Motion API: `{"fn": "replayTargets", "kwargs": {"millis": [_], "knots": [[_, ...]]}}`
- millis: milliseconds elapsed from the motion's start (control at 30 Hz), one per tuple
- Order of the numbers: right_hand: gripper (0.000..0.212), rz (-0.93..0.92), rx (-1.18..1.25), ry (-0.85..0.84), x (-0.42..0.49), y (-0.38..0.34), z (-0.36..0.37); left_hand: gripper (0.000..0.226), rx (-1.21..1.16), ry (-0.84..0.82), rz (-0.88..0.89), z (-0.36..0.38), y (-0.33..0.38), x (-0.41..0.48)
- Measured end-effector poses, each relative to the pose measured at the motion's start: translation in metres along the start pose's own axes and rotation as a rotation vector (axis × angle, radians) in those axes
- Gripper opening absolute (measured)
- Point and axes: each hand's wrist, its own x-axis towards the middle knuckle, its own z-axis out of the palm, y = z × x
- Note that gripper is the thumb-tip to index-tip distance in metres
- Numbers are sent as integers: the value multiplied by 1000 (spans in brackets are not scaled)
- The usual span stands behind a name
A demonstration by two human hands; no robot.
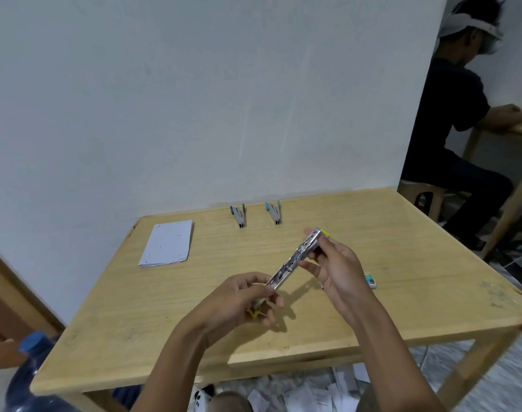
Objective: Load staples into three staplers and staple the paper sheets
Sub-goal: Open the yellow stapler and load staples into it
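I hold a metal stapler with yellow ends (pixel 295 260) above the middle of the wooden table (pixel 402 263), swung open into a long strip. My left hand (pixel 238 301) grips its lower end, where a bit of yellow plastic shows. My right hand (pixel 334 263) pinches its upper end. Two more staplers stand at the far edge: a green-ended one (pixel 238 216) and a blue-ended one (pixel 274 213). A stack of white paper sheets (pixel 167 243) lies at the far left. A small staple box (pixel 370 280) lies on the table just right of my right wrist.
A white wall rises right behind the table. Another person sits on a stool (pixel 426 200) at a second table to the right. A large blue water bottle (pixel 30 379) stands on the floor at the lower left. Scraps of paper (pixel 307 396) litter the floor under the table.
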Motion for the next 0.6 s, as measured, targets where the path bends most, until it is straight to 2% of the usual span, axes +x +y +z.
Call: {"fn": "replayTargets", "kwargs": {"millis": [133, 233, 300, 367, 467, 600], "knots": [[26, 135, -93, -143, 0, 9, 14, 45, -89, -92, -59, 11, 2, 3], [25, 150, -212, -158, 0, 20, 24, 44, -263, -23, -42, 19, -3, 11], [20, 3, -408, -25, 1, 26, 28, 41, -348, 43, -4, 24, -8, 16], [26, -232, -592, 111, -1, 34, 26, 37, -447, 76, 20, 25, -12, 19], [24, -514, -854, 29, -12, 40, 24, 33, -476, 65, 48, 25, -15, 20], [24, -700, -1013, -19, -14, 41, 24, 34, -424, 62, 81, 25, -15, 19]]}}
